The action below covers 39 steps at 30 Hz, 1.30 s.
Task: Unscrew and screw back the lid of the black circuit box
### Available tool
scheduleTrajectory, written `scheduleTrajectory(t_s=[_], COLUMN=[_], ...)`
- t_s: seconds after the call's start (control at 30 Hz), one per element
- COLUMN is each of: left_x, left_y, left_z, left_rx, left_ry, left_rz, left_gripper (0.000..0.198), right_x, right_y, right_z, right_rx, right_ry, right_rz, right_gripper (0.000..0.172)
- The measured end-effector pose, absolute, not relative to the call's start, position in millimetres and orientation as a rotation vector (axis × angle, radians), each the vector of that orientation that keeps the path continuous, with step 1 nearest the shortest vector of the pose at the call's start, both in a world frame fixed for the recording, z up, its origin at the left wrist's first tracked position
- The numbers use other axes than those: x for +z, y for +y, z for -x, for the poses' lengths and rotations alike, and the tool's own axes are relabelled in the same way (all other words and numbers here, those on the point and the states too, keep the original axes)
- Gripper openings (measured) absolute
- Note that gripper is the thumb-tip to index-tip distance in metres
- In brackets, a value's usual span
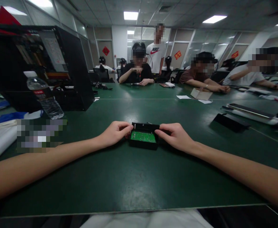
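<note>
A small black plastic case (pixel 143 145) lies on the green table in front of me, with a green circuit board (pixel 143 136) showing inside it. Along its far side a black panel (pixel 145 126) stands upright; whether it is joined to the case I cannot tell. My left hand (pixel 116 134) pinches the left end of the case near this panel, thumb and forefinger closed. At the right end my right hand (pixel 176 136) grips in the same way. The fingertips behind the panel are partly hidden.
On the left stand an open computer tower (pixel 78 69) and a plastic water bottle (pixel 45 95). To the right lies a black box-shaped part (pixel 231 122), with a long flat device (pixel 252 113) beyond it. Several people sit across the green table (pixel 134 186), near a small open carton (pixel 201 94).
</note>
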<state>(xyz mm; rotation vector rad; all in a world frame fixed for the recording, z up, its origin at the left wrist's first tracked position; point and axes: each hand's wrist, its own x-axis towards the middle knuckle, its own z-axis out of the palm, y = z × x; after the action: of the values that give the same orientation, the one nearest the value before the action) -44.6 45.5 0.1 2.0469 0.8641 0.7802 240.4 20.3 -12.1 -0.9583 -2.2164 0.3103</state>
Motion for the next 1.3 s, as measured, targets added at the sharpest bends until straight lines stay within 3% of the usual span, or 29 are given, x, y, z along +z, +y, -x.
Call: scheduleTrajectory(t_s=[0.53,0.7,0.9,1.03,1.3], left_x=[1.0,-0.2,-0.3,1.3,3.7], left_y=[45.1,46.2,46.3,45.9,47.4], left_z=[44.6,45.7,45.9,45.9,46.2], left_rx=[0.747,0.809,0.803,0.795,0.837], left_ry=[0.845,0.858,0.841,0.837,0.944], left_rz=[-2.019,-1.988,-1.99,-1.99,-1.866], left_gripper=[0.028,0.027,0.029,0.03,0.036], right_x=[-9.9,-9.9,-13.7,-10.3,32.0], right_y=[18.3,16.3,12.2,9.4,-4.2], right_z=[-238.3,-233.9,-217.3,-209.7,-246.1], right_rx=[0.354,0.422,0.421,0.497,0.263], right_ry=[-2.227,-2.293,-2.388,-2.386,-2.499], right_rz=[0.981,0.965,0.862,0.873,1.163], right_gripper=[0.039,0.032,0.063,0.057,0.073])
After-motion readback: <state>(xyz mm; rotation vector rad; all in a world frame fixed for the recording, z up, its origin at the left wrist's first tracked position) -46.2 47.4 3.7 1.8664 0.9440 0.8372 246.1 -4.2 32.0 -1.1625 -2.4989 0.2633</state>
